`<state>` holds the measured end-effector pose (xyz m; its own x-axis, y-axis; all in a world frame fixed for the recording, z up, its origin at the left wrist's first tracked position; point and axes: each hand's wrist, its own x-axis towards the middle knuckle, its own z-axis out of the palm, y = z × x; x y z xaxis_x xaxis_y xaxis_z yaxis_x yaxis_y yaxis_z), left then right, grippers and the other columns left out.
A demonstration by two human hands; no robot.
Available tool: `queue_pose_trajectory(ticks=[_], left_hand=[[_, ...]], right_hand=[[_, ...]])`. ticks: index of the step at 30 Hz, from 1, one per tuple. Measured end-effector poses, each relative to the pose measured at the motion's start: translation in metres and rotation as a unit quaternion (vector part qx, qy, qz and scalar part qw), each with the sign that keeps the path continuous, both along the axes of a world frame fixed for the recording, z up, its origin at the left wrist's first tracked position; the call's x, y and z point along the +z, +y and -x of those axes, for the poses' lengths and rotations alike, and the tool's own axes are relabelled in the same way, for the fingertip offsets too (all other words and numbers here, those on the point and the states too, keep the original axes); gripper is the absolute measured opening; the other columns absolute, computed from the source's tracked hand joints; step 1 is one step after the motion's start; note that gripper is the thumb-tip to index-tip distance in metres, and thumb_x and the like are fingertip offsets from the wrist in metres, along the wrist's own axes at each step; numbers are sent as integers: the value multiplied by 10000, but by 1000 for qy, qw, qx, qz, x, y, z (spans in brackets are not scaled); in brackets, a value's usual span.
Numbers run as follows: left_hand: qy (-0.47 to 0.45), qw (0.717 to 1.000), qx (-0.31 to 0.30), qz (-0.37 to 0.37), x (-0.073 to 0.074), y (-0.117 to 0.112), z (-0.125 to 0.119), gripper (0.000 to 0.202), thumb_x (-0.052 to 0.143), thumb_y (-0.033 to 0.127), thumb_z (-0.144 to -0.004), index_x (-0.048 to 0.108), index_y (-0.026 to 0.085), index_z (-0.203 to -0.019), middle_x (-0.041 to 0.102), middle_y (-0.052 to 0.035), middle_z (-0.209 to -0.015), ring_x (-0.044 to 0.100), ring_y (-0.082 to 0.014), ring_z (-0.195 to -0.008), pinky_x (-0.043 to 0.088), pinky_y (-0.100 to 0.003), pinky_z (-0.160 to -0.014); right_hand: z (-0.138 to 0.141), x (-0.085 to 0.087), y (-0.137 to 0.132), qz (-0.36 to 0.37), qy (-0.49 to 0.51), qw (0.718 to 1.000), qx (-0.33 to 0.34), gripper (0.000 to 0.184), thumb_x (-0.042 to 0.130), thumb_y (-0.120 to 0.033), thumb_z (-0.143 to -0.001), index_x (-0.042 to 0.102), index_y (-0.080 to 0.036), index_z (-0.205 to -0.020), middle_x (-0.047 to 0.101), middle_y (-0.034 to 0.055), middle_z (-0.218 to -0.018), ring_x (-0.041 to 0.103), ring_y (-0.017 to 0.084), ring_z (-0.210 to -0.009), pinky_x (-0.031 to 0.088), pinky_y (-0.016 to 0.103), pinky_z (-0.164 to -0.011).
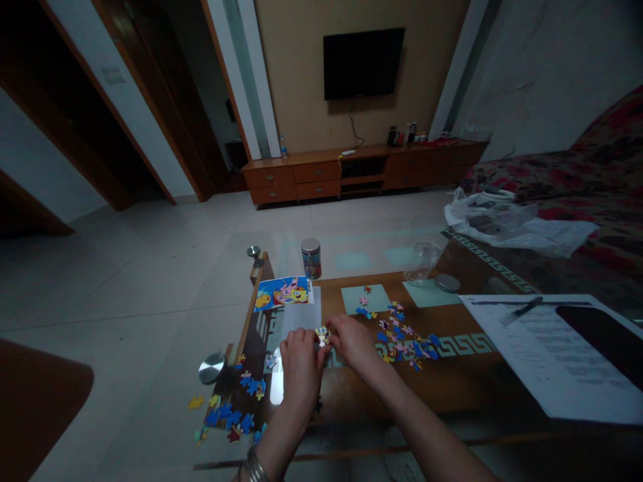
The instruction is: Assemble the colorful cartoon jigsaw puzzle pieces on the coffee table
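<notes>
Yellow-and-white cardboard jigsaw piece (322, 336) — your left hand (300, 365) and right hand (354, 341) hold it in a narrow fingertip pinch over the glass-topped wooden coffee table (442, 381) — blue-and-pink loose jigsaw pieces (406, 338) scattered either side, a bright blue cartoon picture card (281, 294) beyond.

A wall-mounted television (364, 63) is on the far wall above a long wooden cabinet (321, 175), with a plastic water bottle (284, 148) at its left end. A floral-covered sofa (567, 161) occupies the right side, a crumpled plastic bag (517, 224) just before it. Printed papers (552, 355) lie on the right of the glass-topped table (452, 381).
</notes>
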<state>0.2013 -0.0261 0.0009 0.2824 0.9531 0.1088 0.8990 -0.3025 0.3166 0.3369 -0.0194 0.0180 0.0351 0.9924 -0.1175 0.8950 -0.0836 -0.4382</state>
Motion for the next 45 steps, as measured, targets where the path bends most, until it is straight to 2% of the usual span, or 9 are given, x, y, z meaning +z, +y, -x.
queue_pose_trajectory(ticks=[5, 10, 22, 28, 32, 37, 45], left_hand=[[-6, 1000, 0, -3, -1, -2, 4, 168, 583, 174, -857, 619, 183, -1021, 608, -57, -1009, 528, -258, -1010, 389, -373, -853], [-2, 1000, -12, -4, 0, -1, 4, 97, 563, 198, -874, 650, 192, -915, 603, -56, -973, 532, -256, -985, 388, -379, -850], [4, 1000, -5, -9, -2, -1, 1, 83, 566, 207, -872, 640, 188, -906, 605, -53, -956, 537, -256, -972, 402, -382, -831], [11, 1000, 3, -16, 0, -8, 2, 200, 521, 195, -898, 621, 175, -1069, 604, -66, -995, 534, -253, -979, 407, -383, -847], [48, 998, -9, -37, 2, -18, 2, 326, 588, 238, -872, 596, 220, -1198, 593, -69, -1031, 523, -270, -999, 397, -421, -884], [81, 996, -20, -41, 4, -22, 0, 368, 638, 321, -848, 596, 271, -1210, 582, -67, -1074, 508, -282, -1052, 367, -469, -940], [132, 989, -57, -39, 8, -16, -2, 341, 614, 282, -862, 594, 222, -1198, 596, -95, -1052, 505, -292, -1041, 363, -480, -940]], right_hand=[[-1, -1, 0, -3, 3, 1000, 1, 297, 581, -130, -832, 676, -191, -1107, 675, 96, -1095, 623, 234, -1038, 426, 285, -830], [0, -4, 0, -6, 2, 1000, 1, 286, 581, -124, -829, 677, -184, -1092, 678, 99, -1083, 623, 234, -1031, 423, 286, -825], [0, -5, 1, -1, -5, 1000, 0, 278, 584, -143, -837, 674, -195, -1095, 678, 93, -1099, 617, 229, -1043, 418, 280, -816], [-1, -6, 1, -6, -5, 1000, 1, 269, 587, -148, -839, 677, -202, -1087, 681, 85, -1075, 624, 225, -1025, 419, 277, -813], [-1, -6, 2, -7, -5, 1000, 2, 261, 595, -153, -839, 676, -199, -1082, 679, 82, -1072, 622, 225, -1028, 424, 277, -809], [0, -6, 1, -8, -4, 1000, 2, 267, 581, -145, -847, 673, -200, -1091, 678, 80, -1074, 625, 220, -1018, 429, 284, -816], [0, -7, 1, -8, -5, 1000, 3, 271, 546, -128, -850, 675, -203, -1076, 676, 82, -1064, 620, 213, -1019, 429, 284, -824]])
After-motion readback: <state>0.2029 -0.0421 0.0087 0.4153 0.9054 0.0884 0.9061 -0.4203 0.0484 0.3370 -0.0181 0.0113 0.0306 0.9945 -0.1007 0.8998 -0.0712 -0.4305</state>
